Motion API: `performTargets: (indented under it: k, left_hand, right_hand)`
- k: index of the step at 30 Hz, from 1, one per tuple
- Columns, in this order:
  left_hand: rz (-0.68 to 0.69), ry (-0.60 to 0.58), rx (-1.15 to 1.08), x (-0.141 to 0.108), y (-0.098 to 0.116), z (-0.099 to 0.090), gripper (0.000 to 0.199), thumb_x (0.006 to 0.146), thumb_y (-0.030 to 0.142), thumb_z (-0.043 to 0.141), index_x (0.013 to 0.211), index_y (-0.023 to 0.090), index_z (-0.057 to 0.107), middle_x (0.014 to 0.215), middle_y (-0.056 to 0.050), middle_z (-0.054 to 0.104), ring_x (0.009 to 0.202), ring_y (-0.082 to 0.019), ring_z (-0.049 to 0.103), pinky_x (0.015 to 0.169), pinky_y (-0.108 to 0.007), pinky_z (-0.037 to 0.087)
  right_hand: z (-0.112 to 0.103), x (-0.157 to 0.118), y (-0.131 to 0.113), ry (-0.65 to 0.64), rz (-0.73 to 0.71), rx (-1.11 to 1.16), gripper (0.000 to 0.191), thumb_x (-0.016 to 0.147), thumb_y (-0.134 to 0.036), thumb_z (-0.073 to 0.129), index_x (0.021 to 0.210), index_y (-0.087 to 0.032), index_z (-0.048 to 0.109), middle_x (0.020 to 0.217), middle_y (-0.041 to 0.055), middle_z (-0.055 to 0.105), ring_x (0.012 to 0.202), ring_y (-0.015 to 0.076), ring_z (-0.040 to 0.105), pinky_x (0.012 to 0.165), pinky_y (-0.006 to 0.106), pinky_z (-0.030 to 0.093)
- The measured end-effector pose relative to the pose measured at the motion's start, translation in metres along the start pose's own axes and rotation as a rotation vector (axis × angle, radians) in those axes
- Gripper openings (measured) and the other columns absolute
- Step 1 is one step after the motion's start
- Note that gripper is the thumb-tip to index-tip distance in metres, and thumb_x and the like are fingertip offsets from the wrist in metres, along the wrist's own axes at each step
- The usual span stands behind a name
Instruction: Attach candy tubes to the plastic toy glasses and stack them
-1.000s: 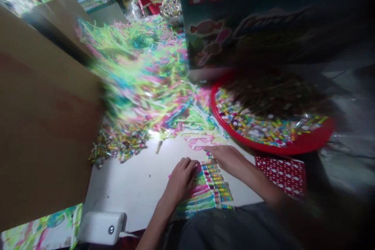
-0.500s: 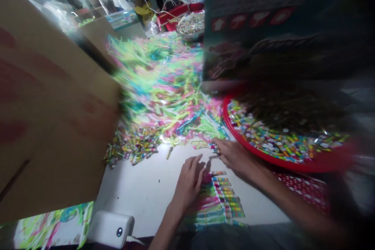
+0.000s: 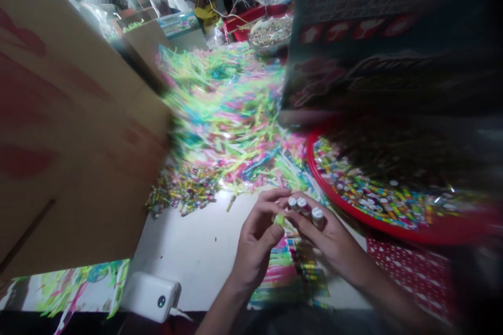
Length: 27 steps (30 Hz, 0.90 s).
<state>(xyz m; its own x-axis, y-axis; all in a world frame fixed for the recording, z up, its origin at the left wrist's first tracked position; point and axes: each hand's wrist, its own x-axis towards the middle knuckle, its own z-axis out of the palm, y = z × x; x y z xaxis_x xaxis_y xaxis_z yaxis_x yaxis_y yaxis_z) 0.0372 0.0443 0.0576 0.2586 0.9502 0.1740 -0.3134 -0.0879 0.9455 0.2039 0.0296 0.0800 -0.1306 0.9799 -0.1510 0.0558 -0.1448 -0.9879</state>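
Observation:
My right hand [image 3: 334, 238] is closed around several small tubes with white round ends; three white-ended tubes [image 3: 302, 204] stick up between its fingers. Close against it, my left hand [image 3: 253, 243] pinches a yellow-green strip [image 3: 279, 219], bunched at its end, between thumb and fingers. Both hands hover over the white table [image 3: 188, 256]. Below them lies a row of colourful tubes with pink, green and blue strips [image 3: 275, 275] stretching left from them, partly hidden by my right hand.
A large heap of colourful strips [image 3: 223, 110] covers the far table. Loose tubes [image 3: 188, 188] lie piled at left, and a red basin [image 3: 334, 196] of tubes stands at right. Cardboard boxes [image 3: 78, 141] flank both sides. A white power bank [image 3: 149, 296] sits at the front left edge.
My right hand has drawn back from the strip heap's edge and turned, showing the tubes' white ends. My left hand has risen to meet it and now pinches the yellow-green strip.

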Motion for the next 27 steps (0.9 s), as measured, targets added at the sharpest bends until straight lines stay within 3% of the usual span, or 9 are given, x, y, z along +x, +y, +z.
performTargets:
  k: [3, 6, 8, 11, 16, 21, 27]
  left_hand:
    - [-0.004, 0.193, 0.015, -0.003, 0.005, 0.002, 0.016, 0.107, 0.037, 0.063, 0.102, 0.021, 0.066, 0.121, -0.007, 0.077, 0.119, -0.020, 0.074, 0.108, -0.037, 0.061]
    - [0.006, 0.237, 0.085, -0.008, 0.015, -0.001, 0.012, 0.109, 0.032, 0.059, 0.107, 0.021, 0.064, 0.106, -0.005, 0.078, 0.097, -0.015, 0.076, 0.084, -0.025, 0.062]
    - [0.068, 0.210, 0.220, -0.012, 0.024, -0.005, 0.006, 0.109, 0.026, 0.059, 0.111, 0.022, 0.063, 0.106, -0.005, 0.077, 0.096, -0.014, 0.075, 0.081, -0.023, 0.060]
    - [0.257, 0.122, 0.588, -0.016, 0.038, -0.012, 0.014, 0.106, 0.017, 0.061, 0.118, 0.023, 0.064, 0.105, -0.005, 0.075, 0.098, -0.014, 0.072, 0.086, -0.025, 0.058]
    - [0.574, -0.076, 1.127, -0.013, 0.049, -0.018, 0.019, 0.102, 0.013, 0.066, 0.120, 0.019, 0.066, 0.095, -0.005, 0.077, 0.084, -0.016, 0.066, 0.077, -0.030, 0.051]
    - [0.659, -0.141, 1.319, -0.012, 0.049, -0.016, 0.024, 0.101, 0.013, 0.066, 0.125, 0.014, 0.067, 0.102, -0.009, 0.079, 0.088, -0.020, 0.067, 0.077, -0.033, 0.048]
    - [0.712, -0.135, 1.412, -0.012, 0.048, -0.014, 0.023, 0.102, 0.012, 0.063, 0.125, 0.012, 0.067, 0.101, -0.009, 0.080, 0.087, -0.021, 0.067, 0.076, -0.034, 0.045]
  right_hand:
    - [-0.005, -0.011, -0.001, 0.011, 0.089, -0.040, 0.059, 0.101, -0.067, 0.066, 0.148, -0.033, 0.070, 0.139, 0.0091, 0.073, 0.124, 0.0293, 0.069, 0.106, 0.043, 0.060]
    - [-0.008, -0.018, -0.002, -0.029, 0.066, -0.144, 0.051, 0.100, -0.067, 0.067, 0.140, -0.036, 0.076, 0.137, 0.0077, 0.072, 0.116, 0.0283, 0.069, 0.099, 0.041, 0.062]
    - [-0.008, -0.020, -0.004, -0.066, 0.070, -0.189, 0.047, 0.102, -0.064, 0.066, 0.141, -0.039, 0.074, 0.123, 0.0051, 0.074, 0.100, 0.0229, 0.070, 0.089, 0.034, 0.063]
    - [-0.009, -0.023, -0.011, -0.030, 0.072, -0.215, 0.041, 0.104, -0.061, 0.065, 0.139, -0.040, 0.070, 0.106, 0.0004, 0.073, 0.089, 0.0172, 0.068, 0.078, 0.024, 0.060]
    - [-0.015, -0.027, -0.026, 0.033, -0.046, -0.234, 0.023, 0.104, -0.053, 0.068, 0.113, -0.033, 0.072, 0.087, -0.0025, 0.068, 0.077, 0.0139, 0.067, 0.063, 0.015, 0.054]
    - [-0.018, -0.027, -0.029, 0.047, -0.171, -0.365, 0.011, 0.103, -0.032, 0.068, 0.112, -0.035, 0.074, 0.093, -0.0027, 0.074, 0.083, 0.0155, 0.073, 0.074, 0.018, 0.058]
    - [-0.019, -0.024, -0.030, 0.085, -0.380, -0.555, 0.040, 0.087, -0.007, 0.053, 0.114, -0.033, 0.070, 0.095, -0.0030, 0.080, 0.081, 0.0168, 0.079, 0.070, 0.021, 0.059]
